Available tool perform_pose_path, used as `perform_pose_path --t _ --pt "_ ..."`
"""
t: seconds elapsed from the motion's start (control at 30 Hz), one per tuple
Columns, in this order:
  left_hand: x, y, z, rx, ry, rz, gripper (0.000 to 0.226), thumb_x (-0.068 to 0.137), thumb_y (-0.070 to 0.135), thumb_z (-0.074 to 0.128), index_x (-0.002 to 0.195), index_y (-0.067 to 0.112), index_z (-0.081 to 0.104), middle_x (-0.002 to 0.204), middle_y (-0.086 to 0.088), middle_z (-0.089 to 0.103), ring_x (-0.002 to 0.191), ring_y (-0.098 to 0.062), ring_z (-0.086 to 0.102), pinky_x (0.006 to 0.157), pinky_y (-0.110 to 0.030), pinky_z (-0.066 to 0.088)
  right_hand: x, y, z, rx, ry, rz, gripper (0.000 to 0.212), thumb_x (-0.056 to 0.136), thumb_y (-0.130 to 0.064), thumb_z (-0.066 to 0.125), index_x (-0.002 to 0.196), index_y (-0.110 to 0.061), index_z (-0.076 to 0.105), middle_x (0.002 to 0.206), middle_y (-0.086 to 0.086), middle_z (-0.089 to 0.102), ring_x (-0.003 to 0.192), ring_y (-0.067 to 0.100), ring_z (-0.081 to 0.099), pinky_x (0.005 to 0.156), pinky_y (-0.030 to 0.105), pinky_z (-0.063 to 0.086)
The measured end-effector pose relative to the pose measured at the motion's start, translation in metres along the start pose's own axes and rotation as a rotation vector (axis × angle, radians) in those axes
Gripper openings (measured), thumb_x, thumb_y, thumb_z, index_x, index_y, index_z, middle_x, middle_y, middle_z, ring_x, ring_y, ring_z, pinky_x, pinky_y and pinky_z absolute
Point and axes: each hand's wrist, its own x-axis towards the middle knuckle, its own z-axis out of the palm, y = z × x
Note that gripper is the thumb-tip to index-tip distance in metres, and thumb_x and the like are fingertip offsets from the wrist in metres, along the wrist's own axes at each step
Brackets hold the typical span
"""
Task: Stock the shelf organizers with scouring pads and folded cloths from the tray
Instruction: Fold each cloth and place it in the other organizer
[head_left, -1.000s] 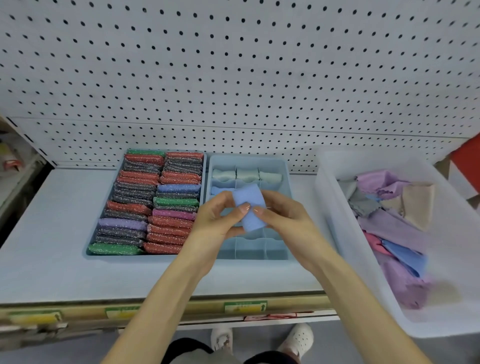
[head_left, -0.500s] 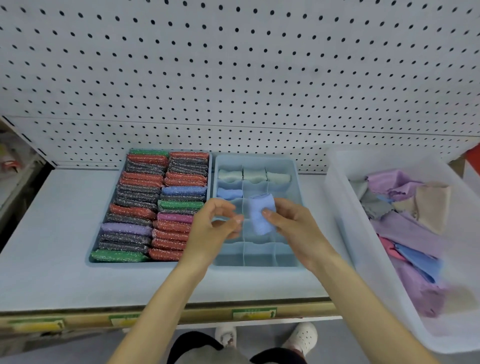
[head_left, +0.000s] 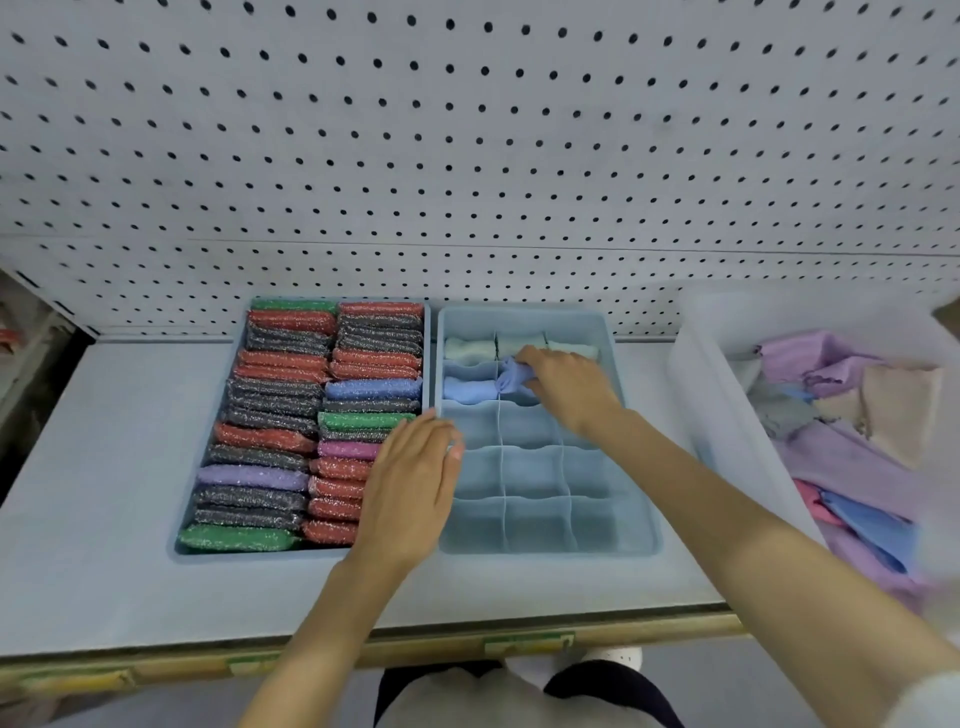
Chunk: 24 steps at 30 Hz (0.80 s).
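While the right hand (head_left: 569, 392) reaches into the divided organizer (head_left: 545, 554), its fingers are curled round a folded blue cloth (head_left: 510, 375), gripping it at the middle compartment of the second row from the back. The cloth is a soft periwinkle blue, bunched into a short roll with creases showing where the fingers pinch it. A second blue cloth (head_left: 467, 388) of a lighter shade lies rolled in the compartment just to its left, and three pale cloths (head_left: 470, 349) fill the back row. The other compartments, nearer the person, hold nothing. The left hand (head_left: 415, 483) is relaxed with fingers nearly straight and holds nothing, its fingertips by the organizer's left wall – whether they touch it I cannot tell. Beside it, the second organizer (head_left: 249, 557) is packed with two columns of glittery scouring pads (head_left: 275, 395) in red, grey, green, purple, blue and pink. On the right of the shelf (head_left: 104, 467) stands a clear tray (head_left: 717, 415) holding loose cloths (head_left: 852, 467) – lilac, beige, blue and pink – and a white pegboard (head_left: 467, 156) rises behind
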Motion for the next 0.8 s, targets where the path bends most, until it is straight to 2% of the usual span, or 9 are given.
perform_pose_path --t 0.07,0.2,0.3,0.43,0.5,0.6,0.67,0.73,0.8 --pt "0.0 0.0 0.002 -0.01 0.009 -0.015 0.044 0.102 0.03 0.023 0.109 0.013 0.063 0.114 0.0 0.064 0.124 -0.017 0.05 0.111 -0.016 0.01 0.001 0.002 0.001 -0.101 0.013 -0.07 0.032 0.089 -0.008 0.05 0.119 -0.019 0.05 0.111 0.003 0.064 0.098 0.028 0.06 0.072 0.031 0.035" --pt "0.002 -0.001 0.004 -0.017 0.034 -0.021 0.042 0.102 0.028 0.025 0.109 0.012 0.064 0.113 -0.001 0.064 0.122 -0.016 0.051 0.112 -0.019 0.015 0.008 0.001 0.007 -0.181 -0.057 -0.146 0.027 0.085 -0.006 0.05 0.107 -0.02 0.056 0.107 0.001 0.064 0.093 0.027 0.061 0.071 0.029 0.034" --pt "0.001 0.0 0.005 -0.008 0.03 -0.034 0.043 0.102 0.028 0.026 0.109 0.011 0.065 0.114 -0.001 0.065 0.123 -0.017 0.05 0.112 -0.019 0.015 0.014 0.0 0.002 -0.025 -0.227 -0.109 0.016 0.091 -0.013 0.047 0.101 -0.013 0.06 0.098 0.007 0.062 0.089 0.03 0.057 0.064 0.03 0.033" --pt "0.002 -0.002 0.006 -0.033 0.03 -0.058 0.045 0.102 0.029 0.024 0.108 0.011 0.066 0.113 0.0 0.065 0.122 -0.016 0.05 0.111 -0.017 0.016 0.017 0.005 -0.017 0.309 -0.444 -0.026 0.031 0.101 -0.02 0.036 0.096 -0.002 0.061 0.082 0.008 0.05 0.079 0.024 0.044 0.055 0.026 0.026" --pt "0.005 0.0 0.004 -0.049 0.041 -0.075 0.047 0.101 0.031 0.022 0.103 0.012 0.066 0.109 -0.001 0.066 0.12 -0.018 0.052 0.111 -0.027 0.024 0.014 0.006 -0.021 0.331 -0.488 -0.012 0.035 0.103 -0.024 0.033 0.102 0.0 0.06 0.087 0.013 0.055 0.083 0.028 0.047 0.06 0.028 0.03" --pt "0.014 0.019 -0.001 -0.053 0.073 -0.109 0.052 0.099 0.034 0.019 0.099 0.011 0.066 0.103 -0.003 0.067 0.11 -0.023 0.057 0.106 -0.045 0.034 0.001 0.019 -0.027 0.424 -0.367 0.002 0.034 0.102 -0.021 0.036 0.112 0.001 0.061 0.108 0.018 0.063 0.098 0.031 0.056 0.08 0.035 0.041" --pt "0.023 0.043 -0.003 -0.099 0.086 -0.075 0.053 0.1 0.035 0.02 0.099 0.01 0.066 0.097 -0.003 0.066 0.098 -0.022 0.059 0.098 -0.041 0.039 -0.016 0.037 -0.041 0.591 -0.217 0.033 0.028 0.099 -0.018 0.043 0.111 -0.005 0.066 0.108 0.005 0.067 0.102 0.022 0.06 0.09 0.032 0.044" --pt "0.034 0.076 0.003 -0.265 0.056 -0.062 0.049 0.1 0.036 0.025 0.102 0.009 0.065 0.095 -0.003 0.065 0.092 -0.019 0.058 0.087 -0.035 0.042 -0.04 0.066 -0.055 0.742 -0.089 0.067 0.022 0.097 -0.015 0.05 0.109 -0.012 0.068 0.102 -0.002 0.067 0.095 0.013 0.063 0.087 0.023 0.043" --pt "0.043 0.118 0.016 -0.465 0.02 -0.097 0.044 0.097 0.037 0.029 0.106 0.012 0.064 0.099 0.001 0.064 0.094 -0.011 0.056 0.085 -0.029 0.041 -0.07 0.1 -0.068 0.915 0.012 0.106 0.019 0.095 -0.008 0.052 0.103 -0.014 0.068 0.095 -0.001 0.067 0.082 0.009 0.066 0.083 0.023 0.048"
